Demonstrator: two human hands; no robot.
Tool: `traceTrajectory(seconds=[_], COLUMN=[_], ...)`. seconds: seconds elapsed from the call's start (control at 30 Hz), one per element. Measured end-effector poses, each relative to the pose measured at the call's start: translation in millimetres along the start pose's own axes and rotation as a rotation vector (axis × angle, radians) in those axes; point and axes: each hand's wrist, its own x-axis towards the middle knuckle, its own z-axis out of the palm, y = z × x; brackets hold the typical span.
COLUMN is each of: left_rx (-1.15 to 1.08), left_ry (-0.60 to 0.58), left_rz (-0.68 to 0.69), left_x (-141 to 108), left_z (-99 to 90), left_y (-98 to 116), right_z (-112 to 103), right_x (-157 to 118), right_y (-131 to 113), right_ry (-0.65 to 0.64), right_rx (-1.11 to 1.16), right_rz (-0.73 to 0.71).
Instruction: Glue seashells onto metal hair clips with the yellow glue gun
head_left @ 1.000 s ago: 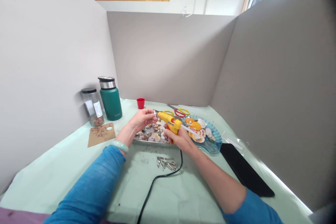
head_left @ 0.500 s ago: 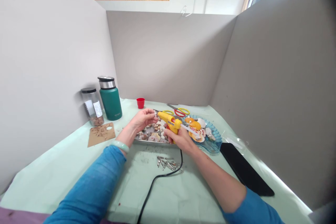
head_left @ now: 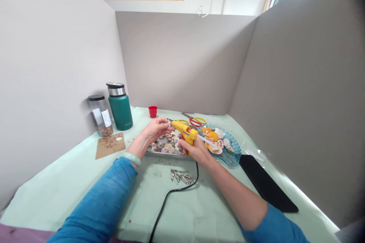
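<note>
My right hand (head_left: 195, 150) is wrapped round the handle of a yellow hot glue gun (head_left: 184, 130), with a clear glue stick (head_left: 205, 141) poking out of its back end. The gun's nozzle points left, at the fingertips of my left hand (head_left: 156, 129). Those fingers pinch a small pale piece (head_left: 169, 122), too small to name. Both hands are over a metal tray (head_left: 168, 155) of small seashells (head_left: 167, 148). A black cord (head_left: 168, 195) runs from the gun toward the near edge.
Metal clips (head_left: 182, 176) lie in front of the tray. A blue plate (head_left: 235, 152) of larger shells stands right, beside a black slab (head_left: 268, 184). Scissors (head_left: 196, 120) and a red cup (head_left: 153, 112) are behind. Left stand a green flask (head_left: 120, 110), a jar (head_left: 100, 115) and cardboard (head_left: 110, 146).
</note>
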Motion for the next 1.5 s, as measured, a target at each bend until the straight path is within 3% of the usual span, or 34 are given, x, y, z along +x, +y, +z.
traceTrajectory(seconds=[0.77, 1.23, 1.5], left_rx=[0.018, 0.093, 0.006], left_ry=[0.05, 0.006, 0.031], left_rz=[0.001, 0.033, 0.029], left_x=[1.7, -0.2, 0.6], left_z=[-1.2, -1.2, -2.6], left_y=[-2.6, -2.4, -1.1], right_z=[0.2, -0.3, 1.3], right_x=[-0.5, 1.0, -0.9], right_y=[-1.4, 1.2, -2.5], right_ry=[0.013, 0.006, 0.015], right_rx=[-0.002, -0.012, -0.011], right_rz=[0.013, 0.023, 0.039])
